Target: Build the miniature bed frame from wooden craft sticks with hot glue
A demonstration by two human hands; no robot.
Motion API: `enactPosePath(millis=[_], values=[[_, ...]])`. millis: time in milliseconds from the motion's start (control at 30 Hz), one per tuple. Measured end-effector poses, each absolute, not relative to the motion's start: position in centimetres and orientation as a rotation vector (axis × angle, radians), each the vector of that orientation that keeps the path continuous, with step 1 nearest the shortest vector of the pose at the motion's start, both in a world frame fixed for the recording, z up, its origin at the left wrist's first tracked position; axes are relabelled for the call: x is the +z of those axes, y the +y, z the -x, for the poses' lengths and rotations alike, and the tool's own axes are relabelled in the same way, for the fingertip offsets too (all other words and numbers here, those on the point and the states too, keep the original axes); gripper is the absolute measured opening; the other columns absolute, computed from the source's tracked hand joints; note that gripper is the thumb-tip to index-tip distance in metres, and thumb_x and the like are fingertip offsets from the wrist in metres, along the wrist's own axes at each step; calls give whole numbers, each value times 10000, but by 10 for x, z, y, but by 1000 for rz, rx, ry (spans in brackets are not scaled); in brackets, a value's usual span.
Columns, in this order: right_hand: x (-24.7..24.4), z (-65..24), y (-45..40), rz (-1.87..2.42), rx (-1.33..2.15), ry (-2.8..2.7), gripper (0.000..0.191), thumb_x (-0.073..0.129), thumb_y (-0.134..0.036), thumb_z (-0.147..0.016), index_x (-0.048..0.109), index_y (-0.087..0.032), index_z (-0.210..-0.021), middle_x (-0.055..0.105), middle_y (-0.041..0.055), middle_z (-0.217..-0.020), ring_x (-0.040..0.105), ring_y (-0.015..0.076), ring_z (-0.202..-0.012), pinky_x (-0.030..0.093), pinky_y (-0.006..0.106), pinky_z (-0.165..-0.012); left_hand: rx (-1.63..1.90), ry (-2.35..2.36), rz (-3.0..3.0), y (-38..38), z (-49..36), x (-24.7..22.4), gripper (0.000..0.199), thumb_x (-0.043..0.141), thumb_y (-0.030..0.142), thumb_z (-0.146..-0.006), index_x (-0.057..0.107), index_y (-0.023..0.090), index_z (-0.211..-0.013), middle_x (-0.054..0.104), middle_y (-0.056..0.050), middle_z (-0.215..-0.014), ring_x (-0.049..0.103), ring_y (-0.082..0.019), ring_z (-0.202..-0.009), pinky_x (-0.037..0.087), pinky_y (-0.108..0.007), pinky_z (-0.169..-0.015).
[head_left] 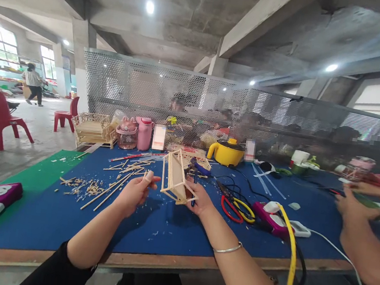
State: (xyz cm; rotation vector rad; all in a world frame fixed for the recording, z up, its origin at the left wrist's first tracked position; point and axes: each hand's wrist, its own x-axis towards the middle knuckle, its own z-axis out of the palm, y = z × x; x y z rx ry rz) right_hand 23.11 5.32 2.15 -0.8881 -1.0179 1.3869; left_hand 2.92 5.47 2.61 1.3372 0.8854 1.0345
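Note:
My right hand (pixel 200 199) grips a small frame of pale wooden sticks (pixel 175 178), tilted above the blue table cover. A slim dark-blue tool (pixel 195 187) stands upright against the fingers of that hand; its kind is unclear. Just left of the frame, apart from it, my left hand (pixel 137 194) is closed in a pinch, with a pale wrap on one fingertip. Whatever lies between those fingers is too small to make out. Loose wooden sticks (pixel 114 187) and short offcuts (pixel 91 188) lie beyond and left of the left hand. Blue-handled pliers (pixel 202 168) rest behind the frame.
Scissors (pixel 233 209) with red and yellow handles and a purple power strip (pixel 273 217) lie to the right. A yellow pot (pixel 229 153), a pink bottle (pixel 144 135) and stacked stick frames (pixel 93 130) stand at the back. A co-worker's hands (pixel 357 204) work at far right.

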Motion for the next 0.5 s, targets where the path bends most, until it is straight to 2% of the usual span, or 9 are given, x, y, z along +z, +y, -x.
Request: enactPosePath(millis=[167,267,367,500], values=[[24,-225,47,872,1398,-995,312,710,-191,-689,649,-145,-991,726,52,-816,693,218,-695,549,336,-625,988,868,-1274,51,-38,28,568,651,692,-598,573,156,-769,233,116,-479,154,-37,-401,119,-196,-387],[25,-224,46,889,1367,-989,327,720,-174,-663,651,-173,-982,726,18,-772,691,211,-665,546,324,-604,980,933,-1275,52,-39,25,516,635,648,-630,558,159,-774,217,125,-458,154,-40,-386,126,-201,-382],[24,-225,48,961,1349,-986,278,665,-236,-797,619,-158,-1060,699,38,-921,672,179,-769,551,334,-683,972,1036,-1320,57,-34,22,432,592,541,-720,602,134,-864,270,113,-445,176,-47,-364,143,-208,-377],[16,-225,53,1065,1345,-992,327,556,-338,-906,556,-160,-1180,596,79,-1166,615,192,-971,533,402,-812,965,1194,-1476,66,-26,16,218,647,296,-741,668,119,-866,487,45,-512,327,-55,-400,249,-205,-408]])
